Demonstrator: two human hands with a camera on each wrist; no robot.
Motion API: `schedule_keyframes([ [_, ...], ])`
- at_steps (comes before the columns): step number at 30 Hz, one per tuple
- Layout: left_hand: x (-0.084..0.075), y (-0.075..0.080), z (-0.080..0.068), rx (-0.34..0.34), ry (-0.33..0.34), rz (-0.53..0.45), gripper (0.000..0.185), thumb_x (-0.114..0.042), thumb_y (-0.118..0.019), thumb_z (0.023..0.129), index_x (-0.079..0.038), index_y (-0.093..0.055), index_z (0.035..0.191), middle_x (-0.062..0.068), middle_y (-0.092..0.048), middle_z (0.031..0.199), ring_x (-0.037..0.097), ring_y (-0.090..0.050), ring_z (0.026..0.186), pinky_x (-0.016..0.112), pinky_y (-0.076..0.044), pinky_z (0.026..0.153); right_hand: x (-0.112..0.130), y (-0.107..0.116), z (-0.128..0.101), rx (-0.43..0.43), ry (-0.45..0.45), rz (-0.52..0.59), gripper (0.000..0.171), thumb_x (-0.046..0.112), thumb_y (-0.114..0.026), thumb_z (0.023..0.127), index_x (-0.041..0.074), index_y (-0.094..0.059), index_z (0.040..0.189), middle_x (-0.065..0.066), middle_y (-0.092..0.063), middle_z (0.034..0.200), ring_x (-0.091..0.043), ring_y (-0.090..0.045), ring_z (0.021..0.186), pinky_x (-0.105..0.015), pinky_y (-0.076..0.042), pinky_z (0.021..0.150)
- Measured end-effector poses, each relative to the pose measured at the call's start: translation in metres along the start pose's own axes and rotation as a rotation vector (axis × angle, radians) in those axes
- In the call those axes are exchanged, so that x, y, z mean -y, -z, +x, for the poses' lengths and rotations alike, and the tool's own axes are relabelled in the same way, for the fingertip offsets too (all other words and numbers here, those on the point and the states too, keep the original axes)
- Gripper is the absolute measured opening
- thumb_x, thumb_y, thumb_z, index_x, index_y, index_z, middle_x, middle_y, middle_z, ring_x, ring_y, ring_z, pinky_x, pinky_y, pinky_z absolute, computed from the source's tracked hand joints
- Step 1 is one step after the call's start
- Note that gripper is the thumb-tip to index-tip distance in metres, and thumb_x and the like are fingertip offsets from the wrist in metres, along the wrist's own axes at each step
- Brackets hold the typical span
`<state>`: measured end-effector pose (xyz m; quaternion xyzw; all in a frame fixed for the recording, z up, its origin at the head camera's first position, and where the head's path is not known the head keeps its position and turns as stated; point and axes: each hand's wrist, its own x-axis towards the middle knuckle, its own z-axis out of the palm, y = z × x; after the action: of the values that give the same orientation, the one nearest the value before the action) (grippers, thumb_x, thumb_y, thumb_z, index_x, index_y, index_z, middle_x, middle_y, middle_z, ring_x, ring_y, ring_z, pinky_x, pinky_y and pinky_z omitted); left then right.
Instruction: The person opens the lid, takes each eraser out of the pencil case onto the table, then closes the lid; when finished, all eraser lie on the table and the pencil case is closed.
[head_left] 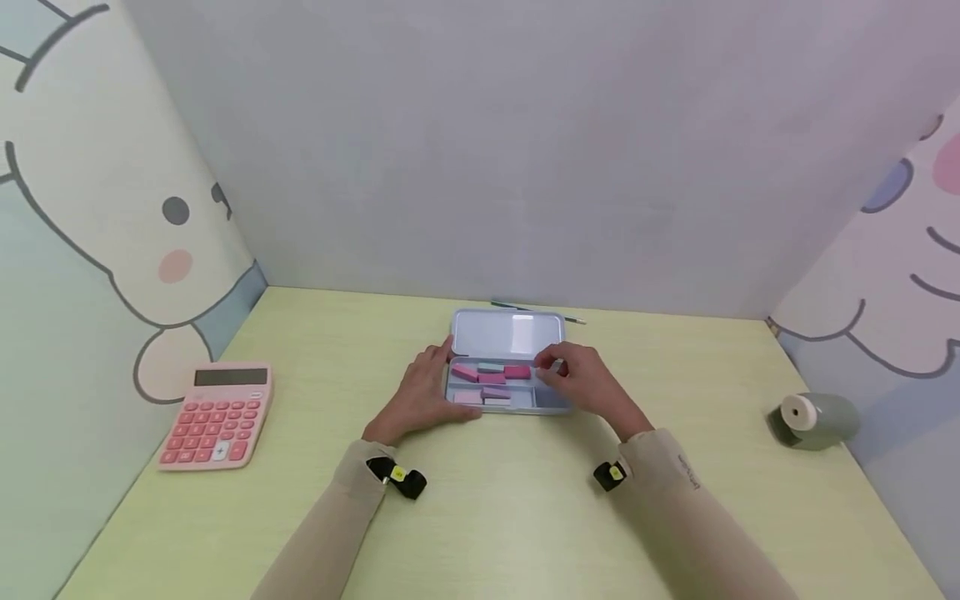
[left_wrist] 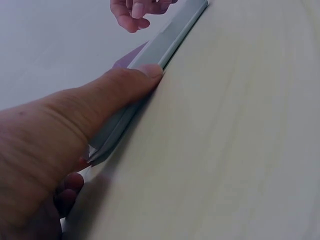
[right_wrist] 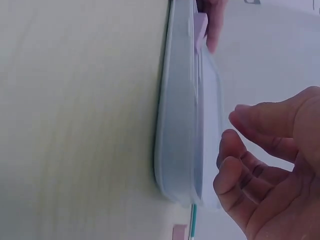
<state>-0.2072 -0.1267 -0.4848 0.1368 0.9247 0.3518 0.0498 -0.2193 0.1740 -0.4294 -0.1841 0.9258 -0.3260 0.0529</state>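
A pale blue-grey pencil case (head_left: 512, 410) lies open on the table, its lid (head_left: 487, 332) folded back. Several small blocks in pink, magenta (head_left: 517, 372), purple (head_left: 495, 392) and pale tones lie in its upper and lower left compartments. My left hand (head_left: 423, 393) holds the case's left end. In the left wrist view its thumb (left_wrist: 132, 82) presses on the front wall. Over the right end hovers my right hand (head_left: 581, 382), fingers bent; the right wrist view shows thumb (right_wrist: 265, 117) and fingers apart, with nothing visible between them.
Behind the lid lies a dark green pencil (head_left: 576, 320). A pink calculator (head_left: 217, 417) is at the left of the table. Near the right edge sits a grey-green device with a white round knob (head_left: 798, 412), perhaps a pencil sharpener. Walls stand behind and on both sides.
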Motion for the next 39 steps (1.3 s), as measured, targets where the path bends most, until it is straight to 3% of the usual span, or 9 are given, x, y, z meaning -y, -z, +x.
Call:
schedule_keyframes([
  [7, 0.003, 0.000, 0.000, 0.004, 0.001, 0.014, 0.137, -0.060, -0.094, 0.072, -0.013, -0.014, 0.174, 0.013, -0.045, 0.161, 0.034, -0.043, 0.146, 0.060, -0.039, 0.125, 0.016, -0.034, 0.007, 0.080, 0.174, 0.047, 0.014, 0.017, -0.078, 0.099, 0.012, -0.081, 0.112, -0.002, -0.075, 0.102, -0.015, -0.057, 0.084, -0.024, -0.049, 0.073],
  [10, 0.004, 0.000, 0.000, 0.007, -0.002, 0.018, 0.138, -0.060, -0.093, 0.073, -0.013, -0.013, 0.174, 0.014, -0.044, 0.162, 0.035, -0.042, 0.147, 0.060, -0.037, 0.126, 0.021, -0.042, 0.010, 0.080, 0.216, 0.009, 0.013, 0.018, -0.079, 0.098, 0.012, -0.081, 0.110, -0.002, -0.076, 0.101, -0.013, -0.058, 0.086, -0.024, -0.049, 0.077],
  [17, 0.003, -0.001, 0.000, 0.015, 0.006, 0.018, 0.139, -0.060, -0.093, 0.073, -0.015, -0.010, 0.175, 0.014, -0.041, 0.166, 0.035, -0.040, 0.150, 0.060, -0.037, 0.127, 0.030, -0.048, 0.012, 0.071, 0.168, -0.033, 0.012, 0.018, -0.079, 0.098, 0.013, -0.082, 0.109, -0.002, -0.077, 0.104, -0.013, -0.061, 0.090, -0.030, -0.052, 0.085],
  [24, 0.002, -0.001, -0.001, 0.010, 0.001, 0.020, 0.139, -0.059, -0.094, 0.073, -0.014, -0.011, 0.174, 0.014, -0.042, 0.164, 0.036, -0.041, 0.149, 0.060, -0.038, 0.126, 0.028, -0.043, 0.008, 0.063, 0.108, 0.018, 0.009, 0.016, -0.074, 0.102, 0.015, -0.079, 0.109, 0.000, -0.076, 0.105, -0.014, -0.058, 0.087, -0.026, -0.051, 0.079],
  [31, 0.001, 0.000, 0.000, 0.008, -0.001, 0.026, 0.138, -0.060, -0.093, 0.073, -0.014, -0.012, 0.174, 0.015, -0.043, 0.163, 0.036, -0.042, 0.147, 0.060, -0.039, 0.125, 0.016, -0.020, 0.003, -0.021, 0.066, 0.022, 0.013, 0.013, -0.073, 0.102, 0.015, -0.079, 0.112, -0.003, -0.076, 0.106, -0.015, -0.056, 0.079, -0.026, -0.047, 0.069],
  [39, 0.000, -0.001, 0.001, 0.001, -0.014, 0.006, 0.137, -0.058, -0.094, 0.072, -0.014, -0.014, 0.174, 0.016, -0.045, 0.161, 0.036, -0.044, 0.145, 0.061, -0.037, 0.125, -0.007, 0.010, 0.000, -0.063, -0.010, -0.025, 0.013, 0.011, -0.071, 0.103, 0.012, -0.081, 0.111, -0.006, -0.077, 0.110, -0.020, -0.058, 0.084, -0.029, -0.049, 0.073],
])
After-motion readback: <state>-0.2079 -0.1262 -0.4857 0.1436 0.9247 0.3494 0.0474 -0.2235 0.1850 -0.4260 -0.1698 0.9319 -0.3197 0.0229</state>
